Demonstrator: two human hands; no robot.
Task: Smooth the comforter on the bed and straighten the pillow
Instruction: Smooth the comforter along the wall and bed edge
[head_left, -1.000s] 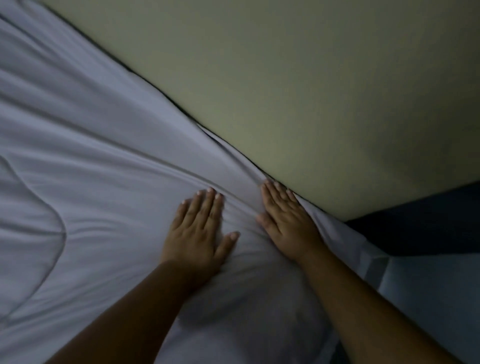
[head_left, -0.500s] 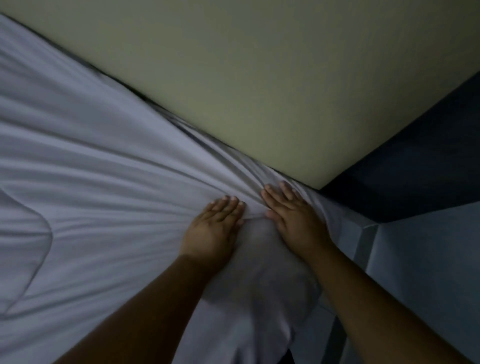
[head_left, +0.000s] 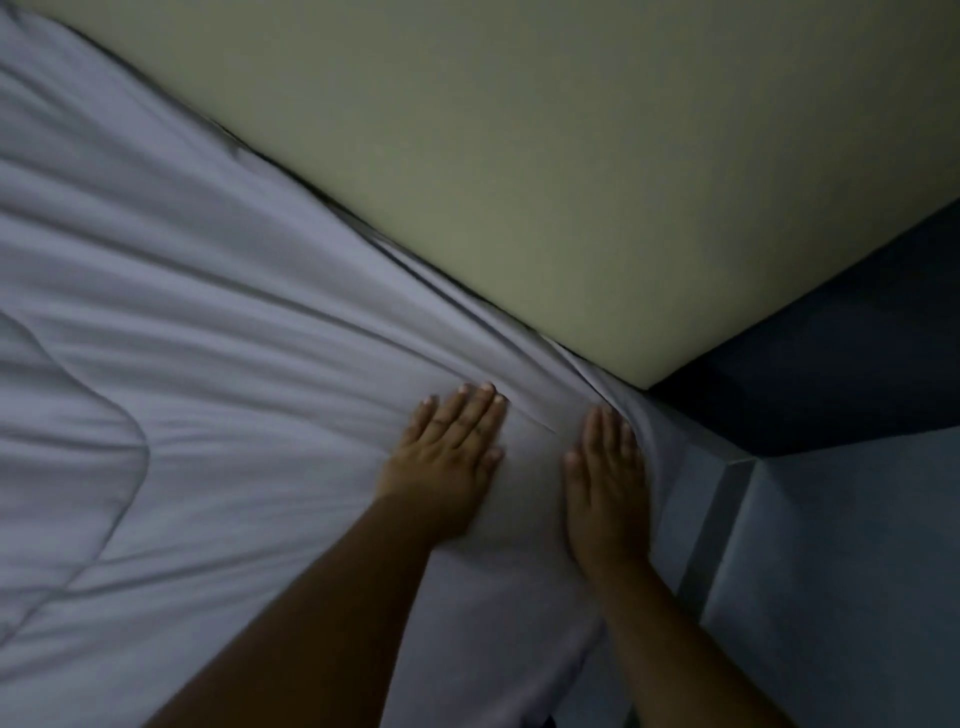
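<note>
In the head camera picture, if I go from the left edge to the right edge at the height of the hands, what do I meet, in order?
Comforter → left hand → right hand → bed edge → bluish wall.

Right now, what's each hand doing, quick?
Left hand: open, flat on the comforter, holding nothing.
Right hand: open, flat on the comforter near the wall, holding nothing.

Left hand (head_left: 447, 457) and right hand (head_left: 605, 483) now farther apart.
</note>
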